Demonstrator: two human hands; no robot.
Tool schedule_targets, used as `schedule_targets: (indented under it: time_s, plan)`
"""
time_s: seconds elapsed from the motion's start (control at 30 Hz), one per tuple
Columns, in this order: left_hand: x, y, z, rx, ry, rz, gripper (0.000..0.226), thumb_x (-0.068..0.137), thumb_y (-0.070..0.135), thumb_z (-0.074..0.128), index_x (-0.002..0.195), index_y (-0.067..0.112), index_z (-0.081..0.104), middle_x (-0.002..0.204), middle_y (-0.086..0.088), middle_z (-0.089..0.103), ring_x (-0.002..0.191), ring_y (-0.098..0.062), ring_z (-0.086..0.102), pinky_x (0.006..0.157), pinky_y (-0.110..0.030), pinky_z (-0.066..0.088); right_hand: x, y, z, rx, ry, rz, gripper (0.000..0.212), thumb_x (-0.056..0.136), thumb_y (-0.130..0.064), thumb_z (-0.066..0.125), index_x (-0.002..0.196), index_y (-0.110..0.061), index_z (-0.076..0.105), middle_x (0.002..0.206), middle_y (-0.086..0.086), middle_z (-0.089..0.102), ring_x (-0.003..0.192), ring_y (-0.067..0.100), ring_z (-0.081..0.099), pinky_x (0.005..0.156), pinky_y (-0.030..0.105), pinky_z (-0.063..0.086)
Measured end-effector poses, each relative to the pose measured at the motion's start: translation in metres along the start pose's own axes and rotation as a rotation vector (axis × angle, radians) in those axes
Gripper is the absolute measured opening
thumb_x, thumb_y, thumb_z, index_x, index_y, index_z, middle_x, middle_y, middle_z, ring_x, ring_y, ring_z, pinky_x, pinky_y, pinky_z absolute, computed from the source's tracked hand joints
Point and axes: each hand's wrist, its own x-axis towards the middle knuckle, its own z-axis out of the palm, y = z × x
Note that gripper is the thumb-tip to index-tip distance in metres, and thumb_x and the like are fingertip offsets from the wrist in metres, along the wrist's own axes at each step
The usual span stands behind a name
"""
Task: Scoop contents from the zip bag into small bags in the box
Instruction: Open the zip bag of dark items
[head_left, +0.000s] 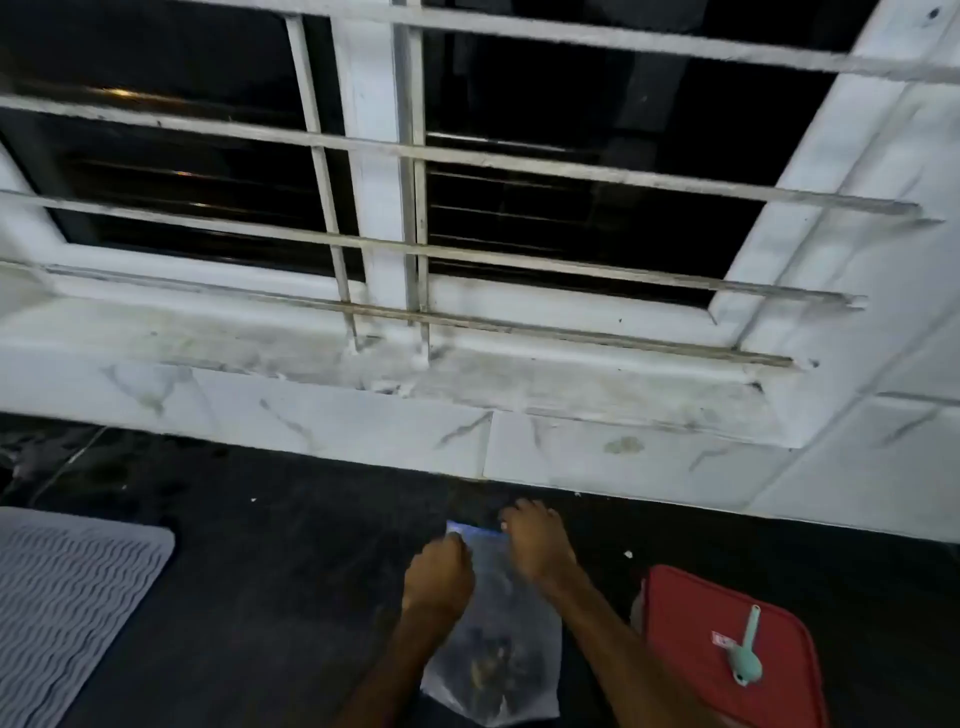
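Here we see the zip bag (498, 597) lying flat on the dark counter (285, 571), low in the middle of the view. It is clear plastic, and a small heap of dark, lumpy contents (493, 662) sits at its near end. The rest of the bag looks flat. Its long axis runs from us towards the wall, with the blue zip strip (475, 530) at the far end pointing at the tiles.

Our left hand (439, 577) is curled into a loose fist and pinches the strip at the far left corner. Our right hand (537, 545) holds the far right corner, with fingers bent over the edge and the thumb on the strip. Both forearms run along the bag's two long sides.

Just right of the bag lies the red box (691, 623), its lid on, so we cannot see inside it. A teal scoop (748, 654) rests on the lid, bowl end near us and handle pointing away. Something pale shows at the box's left edge, but we cannot tell what.

Well to the left, a grey ribbed mat (67, 597) reaches in from the frame edge, and bare dark counter lies between it and the bag. Beyond the hands a narrow band of counter runs to the white marble-patterned tiles (363, 431). Above them are a stained sill (519, 374) and a barred window (571, 171).
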Motion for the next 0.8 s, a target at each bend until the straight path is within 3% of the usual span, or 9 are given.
schedule_targets:
  time_s: [0.23, 0.37, 0.43, 0.53, 0.6, 0.7, 0.8]
  plan:
    - [0.044, -0.005, 0.04, -0.356, -0.013, -0.228, 0.024, 0.098, 0.026, 0.043, 0.104, 0.013, 0.062, 0.109, -0.009, 0.066, 0.099, -0.026, 0.063, 0.09, -0.036, 0.049, 0.038, -0.007, 0.039, 0.162, 0.042, 0.031, 0.031, 0.09, -0.03, 0.051, 0.117, -0.019, 0.062, 0.123, 0.004, 0.055, 0.114, 0.023, 0.05, 0.095, 0.033, 0.04]
    - [0.067, -0.003, 0.049, -0.422, 0.073, -0.385, 0.032, 0.099, 0.036, 0.044, 0.106, 0.013, 0.066, 0.109, -0.008, 0.068, 0.102, -0.025, 0.063, 0.089, -0.033, 0.047, 0.047, -0.01, 0.057, 0.179, 0.131, 0.057, 0.043, 0.085, -0.044, 0.032, 0.105, -0.022, 0.062, 0.115, 0.002, 0.056, 0.109, 0.023, 0.051, 0.089, 0.036, 0.04]
    - [0.077, -0.001, 0.055, -0.439, 0.069, -0.441, 0.039, 0.097, 0.044, 0.048, 0.103, 0.011, 0.067, 0.105, -0.007, 0.07, 0.099, -0.025, 0.065, 0.086, -0.033, 0.049, 0.054, -0.01, 0.065, 0.125, 0.088, 0.059, 0.028, 0.095, -0.032, 0.041, 0.115, -0.022, 0.058, 0.126, 0.0, 0.05, 0.117, 0.021, 0.046, 0.096, 0.034, 0.038]
    - [0.084, -0.001, 0.065, -0.465, 0.008, -0.505, 0.042, 0.096, 0.045, 0.05, 0.101, 0.008, 0.069, 0.102, -0.008, 0.071, 0.097, -0.027, 0.067, 0.085, -0.034, 0.051, 0.051, -0.002, 0.078, 0.11, 0.026, 0.01, 0.035, 0.093, -0.025, 0.053, 0.128, -0.021, 0.051, 0.136, 0.0, 0.044, 0.125, 0.021, 0.041, 0.101, 0.033, 0.035]
    - [0.087, -0.004, 0.069, -0.496, 0.009, -0.522, 0.037, 0.096, 0.038, 0.052, 0.102, 0.005, 0.068, 0.102, -0.011, 0.071, 0.097, -0.028, 0.067, 0.086, -0.038, 0.054, 0.047, 0.002, 0.082, 0.161, 0.021, -0.014, 0.037, 0.088, -0.025, 0.057, 0.125, -0.023, 0.052, 0.134, -0.002, 0.047, 0.124, 0.02, 0.043, 0.1, 0.032, 0.036]
    - [0.088, -0.005, 0.069, -0.522, 0.038, -0.516, 0.028, 0.097, 0.027, 0.054, 0.104, 0.003, 0.066, 0.104, -0.014, 0.069, 0.097, -0.029, 0.065, 0.085, -0.041, 0.055, 0.042, 0.0, 0.076, 0.379, 0.021, 0.021, 0.018, 0.083, -0.038, 0.053, 0.097, -0.029, 0.06, 0.108, -0.007, 0.06, 0.102, 0.016, 0.056, 0.091, 0.036, 0.044]
    - [0.081, -0.005, 0.069, -0.584, 0.056, -0.438, 0.02, 0.096, 0.018, 0.054, 0.102, 0.002, 0.066, 0.102, -0.014, 0.067, 0.095, -0.029, 0.064, 0.085, -0.04, 0.054, 0.04, 0.007, 0.074, 0.671, 0.043, 0.117, 0.023, 0.075, -0.049, 0.046, 0.075, -0.029, 0.057, 0.079, -0.009, 0.064, 0.078, 0.01, 0.062, 0.076, 0.039, 0.052]
